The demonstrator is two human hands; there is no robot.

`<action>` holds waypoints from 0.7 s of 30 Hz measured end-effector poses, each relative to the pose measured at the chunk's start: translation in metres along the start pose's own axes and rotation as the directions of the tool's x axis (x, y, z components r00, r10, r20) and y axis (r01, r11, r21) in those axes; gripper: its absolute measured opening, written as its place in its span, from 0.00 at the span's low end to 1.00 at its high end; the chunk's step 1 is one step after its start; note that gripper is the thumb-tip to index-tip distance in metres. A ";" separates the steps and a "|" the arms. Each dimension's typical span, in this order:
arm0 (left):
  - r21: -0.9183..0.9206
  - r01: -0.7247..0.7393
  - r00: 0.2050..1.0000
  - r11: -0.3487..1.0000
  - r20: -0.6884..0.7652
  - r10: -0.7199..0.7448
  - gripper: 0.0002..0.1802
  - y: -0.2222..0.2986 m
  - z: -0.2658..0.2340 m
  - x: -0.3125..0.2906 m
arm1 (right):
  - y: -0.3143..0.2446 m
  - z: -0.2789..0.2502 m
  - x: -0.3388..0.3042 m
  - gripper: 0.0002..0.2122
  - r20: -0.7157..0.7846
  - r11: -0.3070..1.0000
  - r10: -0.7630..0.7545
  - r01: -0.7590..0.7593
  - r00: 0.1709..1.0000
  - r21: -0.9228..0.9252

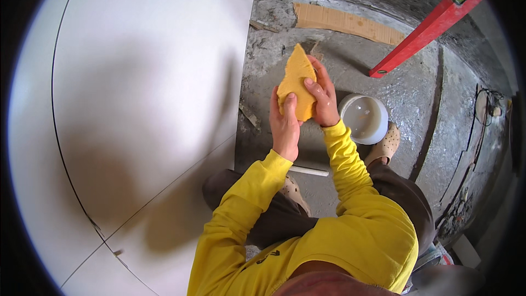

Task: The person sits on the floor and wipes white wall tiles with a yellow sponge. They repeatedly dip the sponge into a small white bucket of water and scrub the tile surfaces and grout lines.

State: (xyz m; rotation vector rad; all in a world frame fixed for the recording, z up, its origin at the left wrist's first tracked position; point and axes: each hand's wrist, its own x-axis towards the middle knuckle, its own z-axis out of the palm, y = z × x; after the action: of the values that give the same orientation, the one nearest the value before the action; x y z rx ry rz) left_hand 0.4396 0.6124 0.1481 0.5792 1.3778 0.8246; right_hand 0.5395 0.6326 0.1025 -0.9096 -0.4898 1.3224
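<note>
Between my two hands is a yellow sponge (296, 83) with a torn, pointed top end. My left hand (285, 126) grips its lower left side, the thumb lying on the front face. On the other side my right hand (324, 94) is closed around its edge, thumb also across the front. The fingers behind the sponge are partly hidden. A white bucket (382, 111) with some cloudy water in it stands on the floor just right of my right hand.
Large white tiles (148, 77) with dark joints fill the left side. A red spirit level (422, 33) leans at the upper right. A cardboard strip (345, 23) lies along the far wall. A white rod (309, 171) rests near my feet; wet grey concrete floor (408, 90) surrounds the bucket.
</note>
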 end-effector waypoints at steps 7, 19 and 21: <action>-0.147 0.187 0.974 0.971 0.156 -0.164 0.21 -0.016 -0.011 0.002 | 0.015 -0.028 0.010 0.27 0.304 0.980 0.071 -0.124 0.950 0.158; -0.219 0.029 0.998 0.975 -0.051 -0.042 0.34 0.008 -0.014 -0.047 | 0.166 0.016 0.178 0.20 0.002 0.514 -0.076 0.041 0.997 -0.857; -0.200 -0.012 1.000 0.980 0.014 0.015 0.34 0.014 -0.016 -0.057 | 0.189 0.039 0.196 0.20 -0.070 0.415 -0.105 -0.020 0.992 -0.910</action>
State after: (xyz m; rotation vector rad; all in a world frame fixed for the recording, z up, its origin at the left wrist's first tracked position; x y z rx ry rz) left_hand 0.4217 0.5742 0.1916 0.4381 1.2602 0.9552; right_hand 0.4380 0.8293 -0.0604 -1.8678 -1.2070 0.8574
